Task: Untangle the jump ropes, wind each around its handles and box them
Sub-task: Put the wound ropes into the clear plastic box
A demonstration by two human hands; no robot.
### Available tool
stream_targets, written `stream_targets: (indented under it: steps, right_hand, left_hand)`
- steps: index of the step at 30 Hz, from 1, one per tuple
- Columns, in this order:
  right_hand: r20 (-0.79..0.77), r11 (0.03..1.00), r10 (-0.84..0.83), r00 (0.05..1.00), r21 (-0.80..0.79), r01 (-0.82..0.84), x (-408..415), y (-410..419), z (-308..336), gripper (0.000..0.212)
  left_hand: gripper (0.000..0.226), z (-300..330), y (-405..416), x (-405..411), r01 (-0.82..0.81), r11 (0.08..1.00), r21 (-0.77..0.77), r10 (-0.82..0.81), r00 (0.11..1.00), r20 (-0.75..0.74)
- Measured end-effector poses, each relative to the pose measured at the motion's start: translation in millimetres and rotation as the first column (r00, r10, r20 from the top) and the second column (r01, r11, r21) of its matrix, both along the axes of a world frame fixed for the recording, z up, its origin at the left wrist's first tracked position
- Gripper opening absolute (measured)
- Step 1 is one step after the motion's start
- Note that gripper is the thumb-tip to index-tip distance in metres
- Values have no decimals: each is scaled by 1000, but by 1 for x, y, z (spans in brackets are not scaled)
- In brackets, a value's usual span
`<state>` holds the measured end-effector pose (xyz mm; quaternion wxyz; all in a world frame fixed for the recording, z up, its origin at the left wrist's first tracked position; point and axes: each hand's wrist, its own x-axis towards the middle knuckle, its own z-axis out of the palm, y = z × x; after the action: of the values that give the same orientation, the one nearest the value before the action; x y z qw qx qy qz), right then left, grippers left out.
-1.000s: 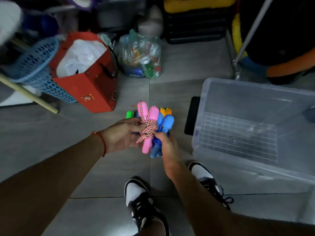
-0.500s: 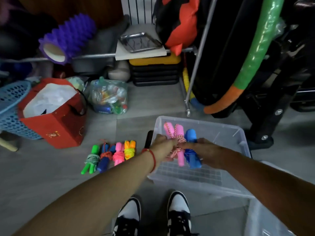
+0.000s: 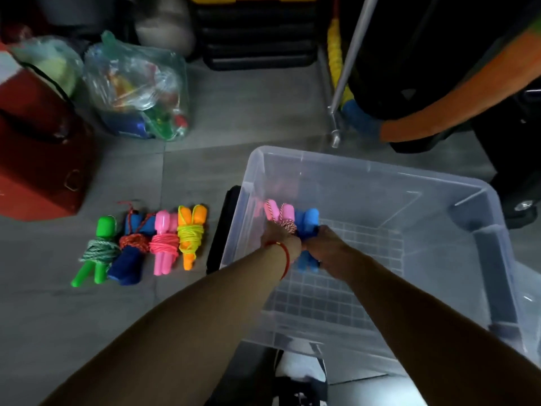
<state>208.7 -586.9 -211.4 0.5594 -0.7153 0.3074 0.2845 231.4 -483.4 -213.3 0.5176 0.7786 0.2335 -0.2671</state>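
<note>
Inside the clear plastic box [image 3: 380, 171], low near its left wall, my left hand [image 3: 281, 240] grips a wound pink-handled jump rope [image 3: 278, 213]. My right hand [image 3: 325, 249] grips a wound blue-handled jump rope [image 3: 307, 221] right beside it. On the floor left of the box lie several wound ropes in a row: a green one [image 3: 98, 253], a dark blue one with red cord [image 3: 133, 247], a pink one [image 3: 164, 243] and an orange one with yellow cord [image 3: 191, 234].
A red bag [image 3: 38, 159] and a clear plastic bag of items [image 3: 140, 89] stand at the back left. A metal pole [image 3: 348, 68] and a black, orange-trimmed object [image 3: 439, 83] rise behind the box. A black flat item [image 3: 222, 230] lies against the box's left side.
Both hands have lowered the pink and blue ropes from above the box's near rim down into it. My view has tilted down and closer.
</note>
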Motion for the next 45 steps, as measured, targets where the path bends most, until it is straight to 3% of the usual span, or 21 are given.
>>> stream_targets:
  steps: [2,4,5,8,13,17,19,21,25,27,31,34,37,40,42,45]
  right_hand:
    - [8,998,-49,999,-42,49,3,8,-16,44]
    - [13,990,-40,999,-131,42,3,10,-27,75]
    - [2,978,15,1000,-208,-14,1,10,-30,79]
    - [-42,946,78,996,-313,-87,-3,10,-28,69]
    - [-23,931,60,998,-360,-64,-9,13,-26,55]
    - [-29,965,60,998,-255,-65,-15,1,-16,51]
    - [-2,988,4,1000,-157,-5,-22,-3,11,36]
    - [59,994,-100,993,-35,102,-25,-3,41,19]
    - [290,970,-240,926,105,218,-36,23,120,15]
    - [394,971,-224,891,167,170,-47,50,163,7]
    - [489,969,-125,863,246,0,-56,135,212,13]
    - [442,967,7,897,225,-118,-49,218,187,10]
    - [373,988,125,919,38,-149,-33,284,123,41]
    - [257,982,102,961,-179,-56,-17,309,55,69]
    - [236,955,10,972,-289,61,-10,309,19,72]
    - [335,901,-96,937,-372,226,1,310,-25,74]
  left_hand:
    - [68,-2,-2,1,71,992,105,-74,997,23]
    - [59,-11,1,1,220,905,364,-222,974,-35]
    - [50,-16,2,-3,238,870,432,-241,969,-49]
    - [36,-21,3,-13,268,840,472,-296,955,-16]
    - [43,-6,10,-14,398,789,468,-427,903,-47]
    - [42,41,25,-17,555,729,400,-591,806,-41]
    - [31,72,38,-23,619,705,346,-660,751,3]
    - [24,106,57,-30,565,779,272,-614,776,146]
    - [26,160,113,-55,383,922,52,-375,852,365]
    - [26,170,154,-66,335,940,59,-331,865,376]
    - [24,168,235,-83,138,985,104,-165,931,326]
    - [18,151,270,-76,44,987,155,-85,959,271]
    - [28,114,291,-59,-10,988,151,-25,973,229]
    - [29,62,303,-41,55,958,280,-129,958,255]
    - [28,38,301,-29,115,931,347,-212,944,255]
    - [46,7,298,-10,91,906,413,-239,916,322]
